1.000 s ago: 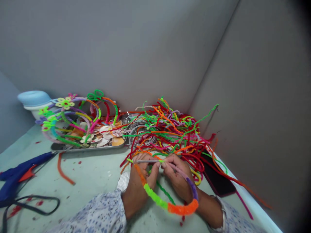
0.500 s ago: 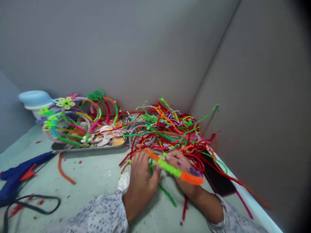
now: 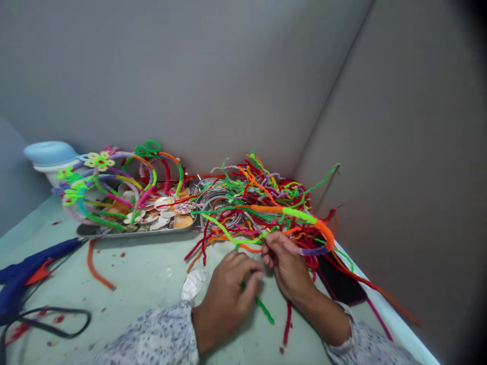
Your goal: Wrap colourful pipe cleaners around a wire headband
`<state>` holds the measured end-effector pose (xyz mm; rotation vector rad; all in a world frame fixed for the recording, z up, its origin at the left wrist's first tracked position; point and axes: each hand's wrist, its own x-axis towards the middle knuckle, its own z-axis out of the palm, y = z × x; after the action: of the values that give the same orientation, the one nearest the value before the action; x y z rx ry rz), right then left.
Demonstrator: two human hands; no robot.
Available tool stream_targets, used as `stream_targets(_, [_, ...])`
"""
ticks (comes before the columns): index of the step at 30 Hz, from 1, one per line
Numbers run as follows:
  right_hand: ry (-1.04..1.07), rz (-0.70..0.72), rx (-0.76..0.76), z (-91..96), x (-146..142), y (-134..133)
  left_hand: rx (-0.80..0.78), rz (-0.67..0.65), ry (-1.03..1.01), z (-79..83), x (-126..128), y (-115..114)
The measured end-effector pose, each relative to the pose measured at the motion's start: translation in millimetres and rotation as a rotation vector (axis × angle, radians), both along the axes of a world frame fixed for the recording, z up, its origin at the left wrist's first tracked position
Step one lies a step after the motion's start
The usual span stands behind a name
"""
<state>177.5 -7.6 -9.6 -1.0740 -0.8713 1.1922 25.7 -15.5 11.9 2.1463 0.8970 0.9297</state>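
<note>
My right hand grips a hoop of pipe cleaner, banded orange, lime green and purple, and raises it over the pile. A bright green strand runs leftward from those fingers. My left hand hangs low, its fingers curled and touching nothing else visible except a short green pipe cleaner on the table beneath them. Part of that pipe cleaner is hidden under the hand. A heap of loose multicoloured pipe cleaners lies just beyond both hands.
A metal tray holds shells and flower-decorated pipe cleaner hoops against the back wall. A coil of wire sits beside it. A blue glue gun with its black cord lies at left. A dark phone lies at right, near the table edge.
The hoop has swung up and away from me, from low in front of my hands to above the heap. My left hand has let go of it and dropped lower.
</note>
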Motion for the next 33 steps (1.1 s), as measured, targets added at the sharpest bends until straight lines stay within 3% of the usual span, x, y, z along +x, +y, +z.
stream_targets(2, [0.059, 0.066, -0.023, 1.3, -1, -1, -0.082, 0.124, -0.066, -3.4, -1, 9])
stream_targets(6, [0.155, 0.238, -0.089, 1.5, -5, -4, -0.133, 0.224, -0.128, -8.6, -4, 20])
stream_targets(11, [0.246, 0.347, -0.101, -2.3, -5, -5, -0.090, 0.125, -0.175, -9.6, -5, 21])
stream_targets(20, [0.360, 0.396, -0.163, -2.6, -2, -5, -0.084, 0.042, -0.158, 4.1, -9, 19])
stream_targets(33, [0.366, 0.462, -0.182, -0.6, -1, -7, -0.073, 0.078, -0.233, -9.1, -11, 22])
